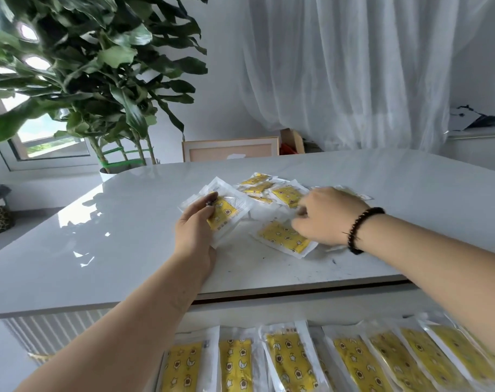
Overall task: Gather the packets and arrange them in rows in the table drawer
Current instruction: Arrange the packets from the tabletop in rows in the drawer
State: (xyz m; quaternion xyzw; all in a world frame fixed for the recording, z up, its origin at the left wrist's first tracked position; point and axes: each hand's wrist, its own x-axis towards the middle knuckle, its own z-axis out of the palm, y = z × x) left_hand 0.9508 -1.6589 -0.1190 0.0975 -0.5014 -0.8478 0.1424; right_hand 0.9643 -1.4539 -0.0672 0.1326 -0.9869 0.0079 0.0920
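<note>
On the white table (269,267), about six loose packets (283,193) lie; eight more line the drawer (297,360) below its edge. Left hand (195,230) grips a small stack of packets (226,210); right hand (328,216), fingers curled, pinches at a flat packet (280,237).

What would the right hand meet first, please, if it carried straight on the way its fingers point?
Probably the loose packets heaped on the table, just beyond the right hand; its fingertips already seem to be at them, though depth is unclear.

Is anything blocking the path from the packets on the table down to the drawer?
Nothing visible. The loose packets and those in the left hand have bare table between them and the open drawer, where a row of packets already lies.
</note>
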